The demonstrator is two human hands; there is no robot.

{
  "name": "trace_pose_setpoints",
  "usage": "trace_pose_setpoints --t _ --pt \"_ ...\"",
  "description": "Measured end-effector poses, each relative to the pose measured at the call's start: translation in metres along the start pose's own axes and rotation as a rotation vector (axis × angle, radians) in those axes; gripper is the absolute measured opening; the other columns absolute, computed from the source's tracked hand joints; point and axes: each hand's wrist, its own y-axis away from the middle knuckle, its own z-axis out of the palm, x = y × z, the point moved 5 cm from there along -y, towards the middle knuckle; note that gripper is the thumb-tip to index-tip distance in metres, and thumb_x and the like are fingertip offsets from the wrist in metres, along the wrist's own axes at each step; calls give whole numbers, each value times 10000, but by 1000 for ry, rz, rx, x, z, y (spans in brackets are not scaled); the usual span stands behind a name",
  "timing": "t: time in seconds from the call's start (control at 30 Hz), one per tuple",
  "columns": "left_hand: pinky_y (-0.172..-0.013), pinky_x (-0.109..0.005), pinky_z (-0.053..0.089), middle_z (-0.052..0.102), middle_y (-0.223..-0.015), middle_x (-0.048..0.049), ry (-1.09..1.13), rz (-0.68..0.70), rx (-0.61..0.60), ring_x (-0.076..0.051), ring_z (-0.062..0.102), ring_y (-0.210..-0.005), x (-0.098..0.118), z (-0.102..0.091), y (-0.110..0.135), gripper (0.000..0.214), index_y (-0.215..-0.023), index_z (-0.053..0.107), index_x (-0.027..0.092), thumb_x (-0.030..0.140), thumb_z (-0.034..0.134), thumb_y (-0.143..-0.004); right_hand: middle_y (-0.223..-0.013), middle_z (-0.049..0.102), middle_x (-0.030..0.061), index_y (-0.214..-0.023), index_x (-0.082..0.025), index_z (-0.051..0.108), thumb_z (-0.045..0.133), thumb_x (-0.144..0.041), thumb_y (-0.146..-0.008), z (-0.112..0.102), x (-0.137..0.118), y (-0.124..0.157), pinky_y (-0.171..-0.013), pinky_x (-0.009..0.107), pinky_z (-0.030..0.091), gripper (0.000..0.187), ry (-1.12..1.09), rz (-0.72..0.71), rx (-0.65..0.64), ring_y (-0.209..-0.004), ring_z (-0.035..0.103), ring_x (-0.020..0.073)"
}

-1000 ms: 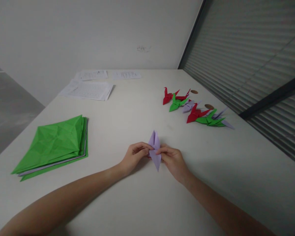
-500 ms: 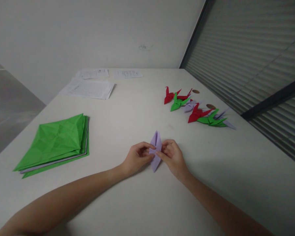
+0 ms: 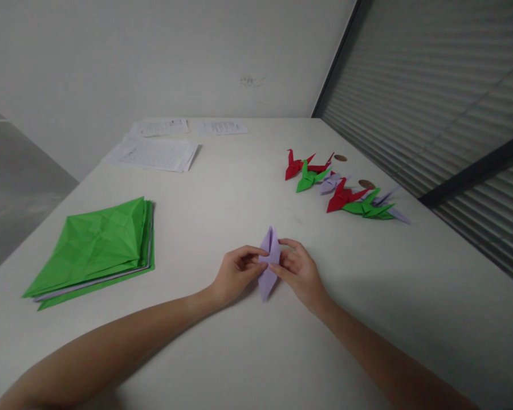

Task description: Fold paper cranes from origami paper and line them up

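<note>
A half-folded lilac paper piece (image 3: 268, 263), long and pointed at both ends, lies on the white table (image 3: 239, 193) in front of me. My left hand (image 3: 235, 274) pinches its left edge at the middle with thumb and fingers. My right hand (image 3: 301, 272) pinches the right edge opposite, fingers curled round the paper. Both hands rest low on the table surface.
A stack of green creased paper squares (image 3: 94, 250) lies to the left. Several finished paper cranes in red, green and lilac (image 3: 337, 188) sit at the right, near a window with blinds (image 3: 431, 97). Printed white sheets (image 3: 154, 152) lie at the far side.
The lilac piece has swung slightly, its lower tip now pointing more to the left, and my right hand's fingers have shifted further over its right edge.
</note>
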Motion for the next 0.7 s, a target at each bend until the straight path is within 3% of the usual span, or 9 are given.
trace_pose_setpoints --t 0.2,0.4,0.7 --pt "-579 -209 441 627 -706 -7 10 7 -1 -83 555 -613 2 1 1 332 -944 669 133 321 798 -703 -787 639 -26 -1135 -259 503 794 -257 -673 0 -1 1 -705 285 516 546 -14 -15 -12 -739 629 140" --pt "-647 -216 467 654 -836 -13 69 -3 -11 -90 598 -689 8 4 0 544 -1172 514 200 266 799 -714 -778 647 -15 -1111 -242 543 793 -295 -683 -2 -3 0 -688 294 522 499 8 -25 22 -723 634 151" --pt "-602 -195 433 609 -722 24 99 21 -4 -71 564 -626 5 3 -2 474 -1094 549 183 279 809 -709 -723 667 -12 -1132 -212 571 812 -342 -653 -3 4 -2 -664 298 534 552 -23 59 36 -676 637 148"
